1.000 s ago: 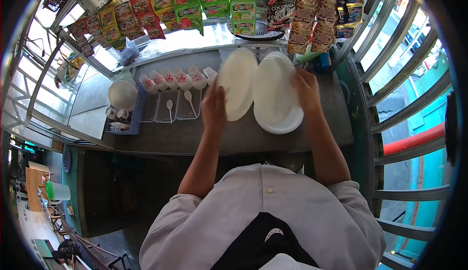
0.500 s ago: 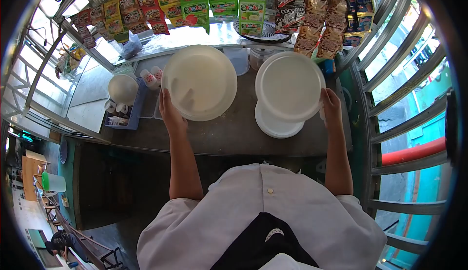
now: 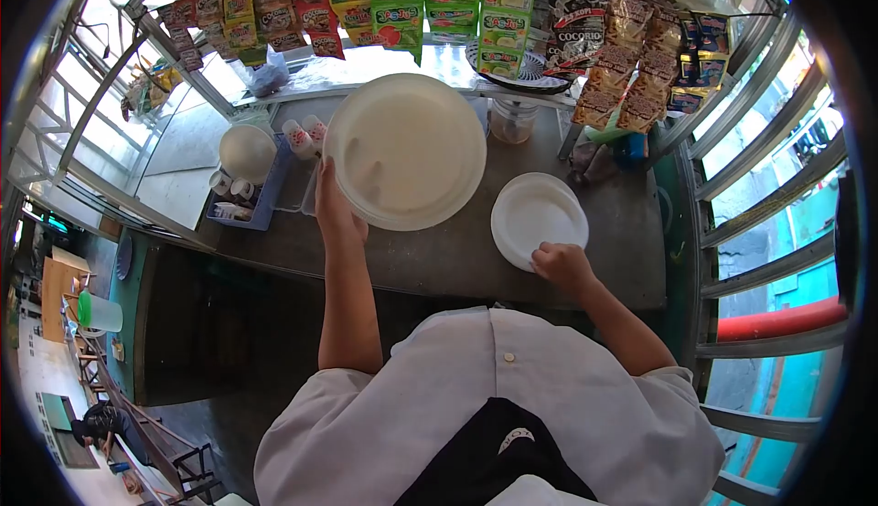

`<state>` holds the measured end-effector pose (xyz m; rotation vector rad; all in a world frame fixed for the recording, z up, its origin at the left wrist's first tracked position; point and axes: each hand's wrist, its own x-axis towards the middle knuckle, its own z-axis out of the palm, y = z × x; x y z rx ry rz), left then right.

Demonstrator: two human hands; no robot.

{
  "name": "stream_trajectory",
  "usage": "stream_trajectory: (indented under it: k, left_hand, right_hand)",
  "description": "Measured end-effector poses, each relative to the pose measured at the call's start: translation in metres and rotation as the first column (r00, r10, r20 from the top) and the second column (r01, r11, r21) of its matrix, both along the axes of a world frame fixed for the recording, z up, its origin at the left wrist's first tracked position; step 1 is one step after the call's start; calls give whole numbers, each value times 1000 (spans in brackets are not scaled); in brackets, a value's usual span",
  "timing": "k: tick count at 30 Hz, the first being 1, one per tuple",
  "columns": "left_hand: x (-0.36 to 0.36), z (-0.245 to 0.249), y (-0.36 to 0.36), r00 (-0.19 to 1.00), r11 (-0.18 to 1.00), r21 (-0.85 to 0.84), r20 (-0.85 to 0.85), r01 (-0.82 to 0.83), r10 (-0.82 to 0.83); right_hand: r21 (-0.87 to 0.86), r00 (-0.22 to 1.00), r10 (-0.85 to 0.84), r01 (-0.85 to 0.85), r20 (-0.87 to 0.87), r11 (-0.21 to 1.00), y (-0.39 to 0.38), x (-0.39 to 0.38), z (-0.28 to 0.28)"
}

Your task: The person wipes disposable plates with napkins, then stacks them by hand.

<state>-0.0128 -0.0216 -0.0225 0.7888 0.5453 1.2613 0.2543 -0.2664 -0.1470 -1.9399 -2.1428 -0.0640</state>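
Observation:
My left hand (image 3: 340, 212) holds up a large round translucent white plate (image 3: 407, 151) by its left edge. The shapes of the fingers behind it show faintly through the plastic. Down on the dark tabletop, to the right, lies a smaller-looking round white plate (image 3: 538, 218). My right hand (image 3: 562, 266) is closed at this plate's near rim, with the fingers curled over the edge.
A blue bin (image 3: 247, 209) with cups and a round white bowl (image 3: 247, 154) stands at the left, beside patterned cups (image 3: 300, 137). Behind the plates is a clear jar (image 3: 512, 120). Drink sachets (image 3: 453, 8) hang across the back; metal bars (image 3: 768, 191) line the right.
My right hand has moved down and left from the raised plate to the near rim of the white plate on the table. The left hand's plate has shifted slightly right in view.

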Motion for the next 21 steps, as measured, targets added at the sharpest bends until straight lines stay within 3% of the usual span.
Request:
stream_trajectory:
  k: [2,4,6,8,10,12,14,16,17,21]
  left_hand:
    - [2,7,-7,1000,1000,-27,-11,0,-1]
    - [3,9,-12,995,996,52,-69,73,-69]
    - [1,0,-9,996,998,9,-65,69,-69]
    - [2,-4,-11,995,997,-36,-64,73,-75]
    - [8,-1,-21,975,976,-5,17,220,-220]
    - [14,5,-32,973,972,-57,-4,230,-231]
    - [18,6,-37,970,965,-106,-24,239,-243]
    - [19,2,-36,937,938,-39,70,345,-342]
    - [19,1,-34,939,940,-35,71,341,-338]
    - [4,6,-18,975,972,84,14,219,-221]
  right_hand:
    - [-56,1000,9,-9,-13,998,8,0,2]
    - [106,966,-93,122,-243,987,23,5,20]
    - [28,787,-296,368,-541,929,45,16,47]
    - [368,780,-103,403,-617,838,70,14,92]
    - [515,777,133,268,-615,814,92,-3,150]
    - [537,896,37,232,-443,811,124,-28,168]
    - [645,948,163,54,-272,762,155,-48,168]
    - [606,919,218,28,-328,795,173,-71,154]
    - [565,884,265,-1,-385,825,182,-81,148]
    - [579,845,413,-158,-340,800,163,-141,132]
